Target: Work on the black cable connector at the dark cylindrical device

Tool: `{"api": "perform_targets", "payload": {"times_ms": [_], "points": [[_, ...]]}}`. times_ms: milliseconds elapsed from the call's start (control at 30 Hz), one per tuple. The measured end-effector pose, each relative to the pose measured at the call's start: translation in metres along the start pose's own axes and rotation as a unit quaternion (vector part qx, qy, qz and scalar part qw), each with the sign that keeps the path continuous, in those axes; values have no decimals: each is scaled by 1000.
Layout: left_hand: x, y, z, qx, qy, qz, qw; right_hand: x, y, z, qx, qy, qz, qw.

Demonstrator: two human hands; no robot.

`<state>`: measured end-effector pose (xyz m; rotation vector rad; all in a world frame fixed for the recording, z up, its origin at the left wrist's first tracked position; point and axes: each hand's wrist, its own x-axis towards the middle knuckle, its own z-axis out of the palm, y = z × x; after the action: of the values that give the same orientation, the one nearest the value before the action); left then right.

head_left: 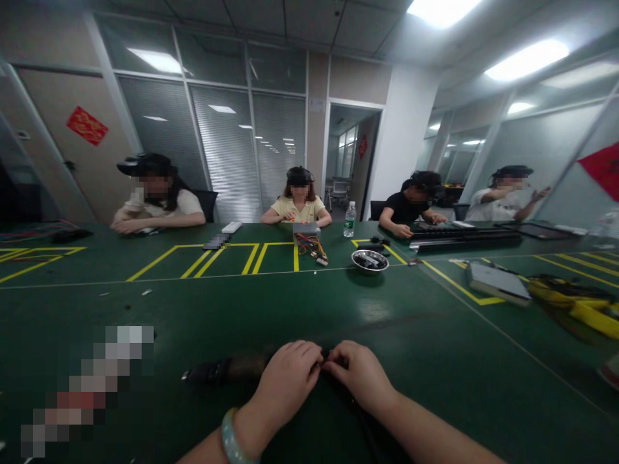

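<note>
My left hand (293, 374) and my right hand (360, 374) meet low in the middle, fingertips close together over the green table. Both are closed in a pinch. A dark tool with a small metal tip (213, 372) lies on the table, its tip pointing left; its other end goes behind my left hand. Beneath my right hand a black cable (356, 403) runs down toward the bottom edge, and a dark bit of it shows between the fingertips. Exactly what the left fingers pinch is hidden.
Across the green table (193, 316), several people sit working. A metal bowl of dark parts (370, 260), a water bottle (349, 220) and a grey box with coloured wires (307, 231) stand ahead. To the right are a silver case (498, 283) and a yellow-black bundle (575, 299).
</note>
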<state>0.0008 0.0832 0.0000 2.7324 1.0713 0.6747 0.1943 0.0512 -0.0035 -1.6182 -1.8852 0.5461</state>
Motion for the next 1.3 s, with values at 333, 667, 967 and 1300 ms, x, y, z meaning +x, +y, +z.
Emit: {"api": "perform_targets", "payload": {"times_ms": [333, 667, 967, 1300], "points": [[-4, -8, 3, 2, 1, 15, 1000, 0, -22, 6, -107, -8, -31, 994], [-1, -41, 29, 40, 30, 90, 995, 19, -27, 0, -198, -90, -24, 976], [2, -37, 22, 28, 21, 95, 995, 28, -31, 10, -265, -120, -56, 955], [2, -32, 17, 44, 41, 135, 989, 31, -35, 9, -261, -124, -85, 954]]}}
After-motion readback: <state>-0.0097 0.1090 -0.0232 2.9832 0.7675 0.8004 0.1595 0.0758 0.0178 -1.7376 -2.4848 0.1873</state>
